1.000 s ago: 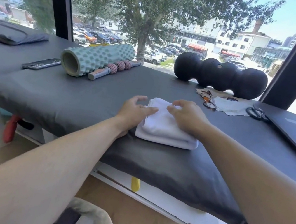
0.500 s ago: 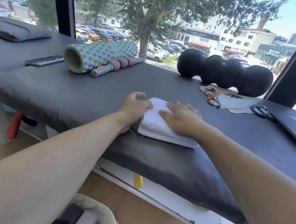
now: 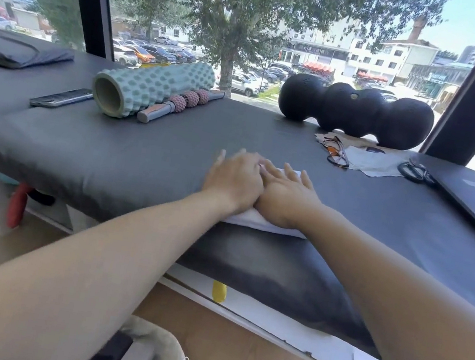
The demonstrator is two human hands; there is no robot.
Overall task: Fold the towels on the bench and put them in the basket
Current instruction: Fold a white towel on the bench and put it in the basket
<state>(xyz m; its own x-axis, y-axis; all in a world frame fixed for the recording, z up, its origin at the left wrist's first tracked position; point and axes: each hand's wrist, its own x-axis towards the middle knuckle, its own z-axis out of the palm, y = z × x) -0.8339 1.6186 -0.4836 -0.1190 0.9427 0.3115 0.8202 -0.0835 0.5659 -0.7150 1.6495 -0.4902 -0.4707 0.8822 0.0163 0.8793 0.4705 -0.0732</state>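
Hands flat on the folded towel

Hands lie side by side, palms down, on the white folded towel point(image 3: 257, 222), which sits on the dark padded bench point(image 3: 140, 158) close to its near edge. The left hand point(image 3: 234, 179) has its fingers straight and together, pressing the towel's left part; the right hand point(image 3: 284, 198) touches it along the thumb side, fingers straight and slightly spread over the towel's right part. Neither hand curls round the cloth; only a strip of towel shows beneath the wrists and a little beyond the fingertips.

Nearer than the hands, at the bottom edge, a khaki fabric rim point(image 3: 159, 351) shows; whether it is a basket and what it holds cannot be told.

Beyond the left hand lie a phone point(image 3: 61, 97), a green foam roller point(image 3: 150, 91) and a massage stick point(image 3: 180, 103) touching it. Beyond the right hand lie glasses point(image 3: 337, 152), scissors point(image 3: 414, 172) and, farthest, a black peanut roller point(image 3: 356, 111).
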